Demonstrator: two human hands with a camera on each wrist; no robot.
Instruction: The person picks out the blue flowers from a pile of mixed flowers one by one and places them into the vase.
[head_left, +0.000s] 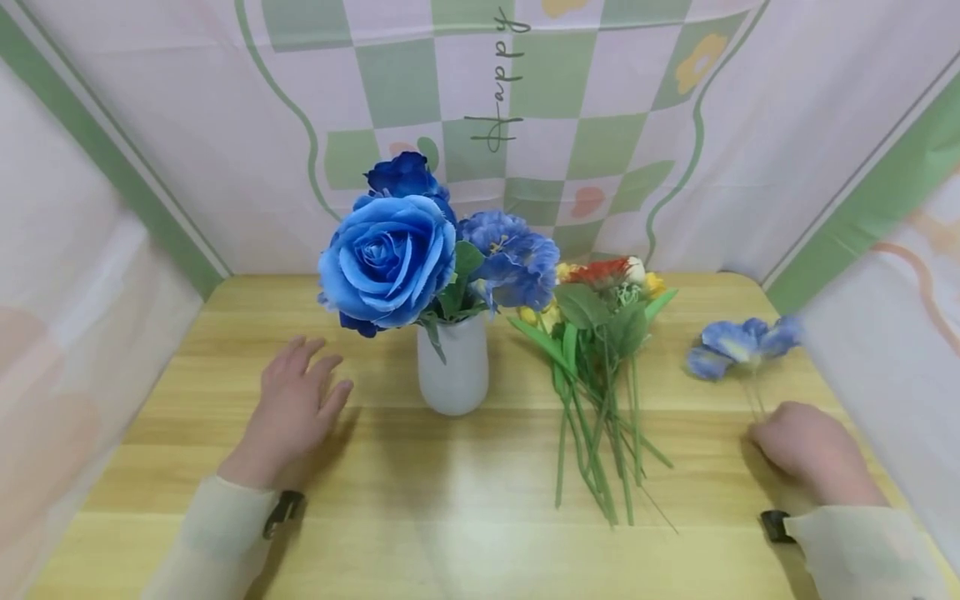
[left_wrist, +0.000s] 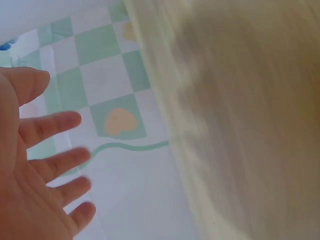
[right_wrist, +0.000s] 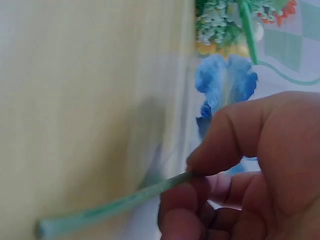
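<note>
My right hand [head_left: 813,450] pinches the green stem [right_wrist: 110,207] of a light blue artificial flower [head_left: 738,346] between thumb and fingers, at the right side of the table. In the right wrist view the stem's cut end sticks out toward the lower left, and the blue petals [right_wrist: 225,82] show beyond the thumb. My left hand [head_left: 292,408] holds nothing; its fingers [left_wrist: 60,162] are spread, left of the white vase [head_left: 453,371]. In the vase stand a large blue rose [head_left: 390,260], a darker blue bloom [head_left: 401,175] and a light blue ruffled flower [head_left: 513,258].
Right of the vase lies a bunch of artificial flowers with red, yellow and white heads [head_left: 600,275], their green stems [head_left: 607,442] pointing toward the front. The wooden table [head_left: 480,500] is enclosed by fabric curtains [head_left: 517,100] at the back and both sides.
</note>
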